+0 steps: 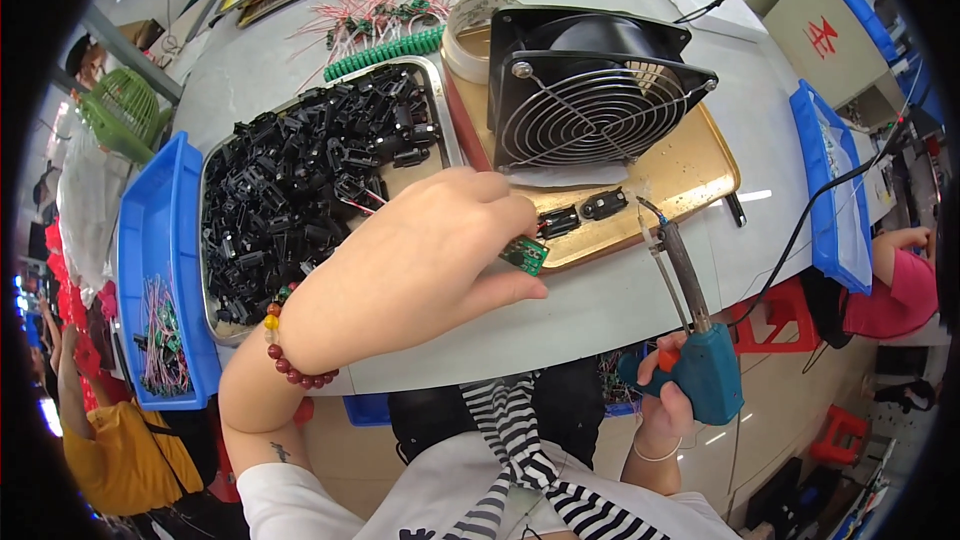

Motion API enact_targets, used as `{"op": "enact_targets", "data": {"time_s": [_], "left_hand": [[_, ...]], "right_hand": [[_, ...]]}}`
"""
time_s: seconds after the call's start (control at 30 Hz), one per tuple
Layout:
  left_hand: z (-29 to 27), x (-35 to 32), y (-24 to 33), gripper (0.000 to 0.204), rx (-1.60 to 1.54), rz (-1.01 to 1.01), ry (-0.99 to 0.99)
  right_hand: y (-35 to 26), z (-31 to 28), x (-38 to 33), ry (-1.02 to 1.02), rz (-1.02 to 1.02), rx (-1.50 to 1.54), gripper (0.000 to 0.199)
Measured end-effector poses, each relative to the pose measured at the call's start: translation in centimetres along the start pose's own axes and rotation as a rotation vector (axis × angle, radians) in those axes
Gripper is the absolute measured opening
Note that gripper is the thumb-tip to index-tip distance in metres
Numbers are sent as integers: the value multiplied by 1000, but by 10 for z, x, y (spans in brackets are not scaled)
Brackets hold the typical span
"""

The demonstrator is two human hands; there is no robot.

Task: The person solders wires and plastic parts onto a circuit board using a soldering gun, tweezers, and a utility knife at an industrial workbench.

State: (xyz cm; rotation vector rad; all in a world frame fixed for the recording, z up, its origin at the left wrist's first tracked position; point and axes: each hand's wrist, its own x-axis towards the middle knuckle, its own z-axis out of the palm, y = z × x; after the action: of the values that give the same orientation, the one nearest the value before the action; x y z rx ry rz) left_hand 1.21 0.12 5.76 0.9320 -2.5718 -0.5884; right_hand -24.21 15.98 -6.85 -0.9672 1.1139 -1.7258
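Note:
My left hand (pixel 430 245) reaches across the front of the metal tray, its fingers pinching a small green circuit board (pixel 526 256). Close to those fingers, two black plastic housings (pixel 604 204) lie on the gold-coloured tray (pixel 690 185). My right hand (pixel 668 410) is wrapped round the blue handle of a soldering gun (pixel 708 360). The gun's tip points up near the tray's front edge, a little right of the housings, apart from them. Left of my left hand, a silver tray (pixel 447 120) holds a heap of black plastic housings (pixel 290 170).
A black fan with a wire guard (pixel 600 120) stands on the gold tray beside a tape roll (pixel 465 60). Green boards with pink wires (pixel 385 15) lie behind. Blue bins (pixel 135 240) flank the table. A black cable (pixel 800 225) curves along the right. Other people sit nearby.

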Motion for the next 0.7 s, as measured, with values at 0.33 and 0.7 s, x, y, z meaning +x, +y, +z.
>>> {"op": "enact_targets", "data": {"time_s": [0.33,0.7], "left_hand": [[-3,1,21,17,466,164,196],[-73,-104,13,11,64,-334,423]], "right_hand": [[15,-30,1,-43,-208,-63,59],[17,-36,15,-95,-223,-90,62]]}}
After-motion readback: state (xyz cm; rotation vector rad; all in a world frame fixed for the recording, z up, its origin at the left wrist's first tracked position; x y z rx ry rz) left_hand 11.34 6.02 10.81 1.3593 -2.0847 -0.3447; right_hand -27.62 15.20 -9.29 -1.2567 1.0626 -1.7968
